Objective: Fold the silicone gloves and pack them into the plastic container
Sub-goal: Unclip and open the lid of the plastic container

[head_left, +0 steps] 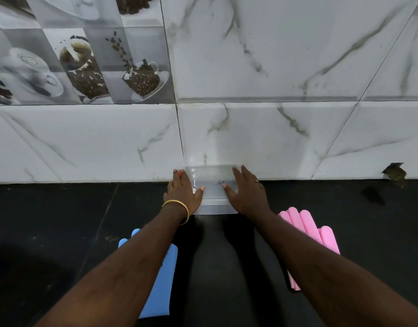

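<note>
A clear, smooth plastic container sits on a dark, polished stone surface, flanked by matt blue and pink silicone gloves below glossy marble-patterned wall tiles.

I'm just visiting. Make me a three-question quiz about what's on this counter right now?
1. True or false: both gloves are already in the container.
2. Which glove lies under the left arm? A) pink B) blue C) green
3. Fill in: the left hand and right hand rest on the container's ____.

Key:
1. False. The blue glove and pink glove lie flat on the black counter, nearer than the container.
2. B
3. Sides: one hand on each, thumbs over the top.
</note>
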Tool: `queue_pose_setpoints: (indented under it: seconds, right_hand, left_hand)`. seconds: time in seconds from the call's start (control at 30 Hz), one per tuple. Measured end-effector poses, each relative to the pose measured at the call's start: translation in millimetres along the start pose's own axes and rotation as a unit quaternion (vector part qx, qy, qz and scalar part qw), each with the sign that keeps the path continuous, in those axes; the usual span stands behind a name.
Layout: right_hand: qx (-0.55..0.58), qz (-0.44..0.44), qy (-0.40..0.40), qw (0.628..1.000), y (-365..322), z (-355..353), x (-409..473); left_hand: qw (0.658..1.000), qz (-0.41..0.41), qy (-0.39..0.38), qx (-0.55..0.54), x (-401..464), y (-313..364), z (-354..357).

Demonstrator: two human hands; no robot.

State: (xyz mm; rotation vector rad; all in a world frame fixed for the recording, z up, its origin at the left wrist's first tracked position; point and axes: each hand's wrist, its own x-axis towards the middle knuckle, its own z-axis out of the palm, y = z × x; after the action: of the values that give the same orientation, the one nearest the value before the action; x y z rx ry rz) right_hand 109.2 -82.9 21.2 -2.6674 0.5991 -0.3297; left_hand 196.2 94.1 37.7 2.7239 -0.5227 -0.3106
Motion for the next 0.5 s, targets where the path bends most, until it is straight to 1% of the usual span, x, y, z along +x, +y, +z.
queue_pose_setpoints:
  seconds: [0.3, 0.43, 0.5]
  right_hand:
    - [-0.04, -0.01, -0.031, 0.999, 3.1, 8.0, -12.0]
    - [-0.035, 0.011, -0.052, 0.998, 7.8, 10.9, -26.0]
    - [-0.043, 0.005, -0.024, 0.999, 2.9, -17.5, -83.1]
  left_hand:
    - [0.999, 0.007, -0.004, 0.033, -10.9, -5.9, 7.1]
    - [0.999, -0.011, -0.013, 0.033, -22.0, -3.9, 15.3]
    - [0.999, 0.013, 0.003, 0.036, -84.8, 2.2, 4.6]
